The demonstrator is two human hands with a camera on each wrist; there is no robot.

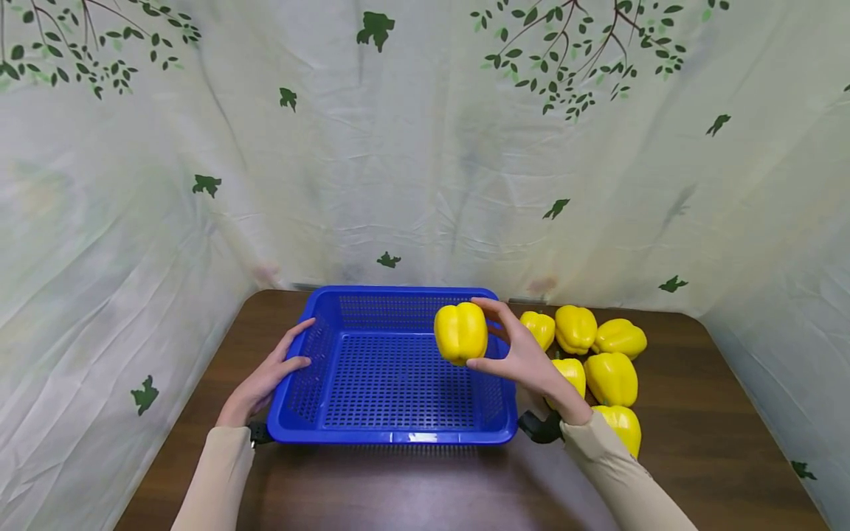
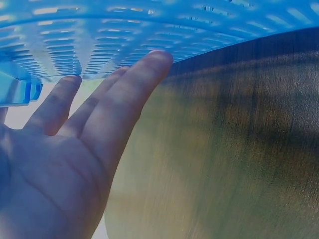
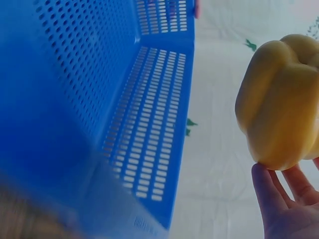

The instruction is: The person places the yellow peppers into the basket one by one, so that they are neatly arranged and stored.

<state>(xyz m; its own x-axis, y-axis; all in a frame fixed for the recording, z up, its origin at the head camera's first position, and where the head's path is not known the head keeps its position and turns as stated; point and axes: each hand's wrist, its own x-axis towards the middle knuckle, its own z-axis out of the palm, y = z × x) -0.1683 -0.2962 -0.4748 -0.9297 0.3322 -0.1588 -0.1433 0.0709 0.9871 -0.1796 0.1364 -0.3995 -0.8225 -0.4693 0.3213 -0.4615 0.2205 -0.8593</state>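
Observation:
A yellow bell pepper [image 1: 460,333] is held by my right hand [image 1: 514,352], the thumb below and fingers above on its right side. It hangs over the right part of a blue perforated basket [image 1: 398,436]. The right wrist view shows the pepper [image 3: 279,104] from close up, with fingertips against its lower end. My left hand [image 1: 265,376] holds the basket's left rim, thumb and index finger reaching over the edge. In the left wrist view, the other fingers [image 2: 119,104] lie along the outside of the slotted wall [image 2: 124,40].
Several more yellow bell peppers [image 1: 611,378] lie grouped on the brown wooden table [image 1: 690,442], right of the basket and partly behind my right arm. A pale curtain [image 1: 425,184] with leaf prints hangs behind the table and along both sides.

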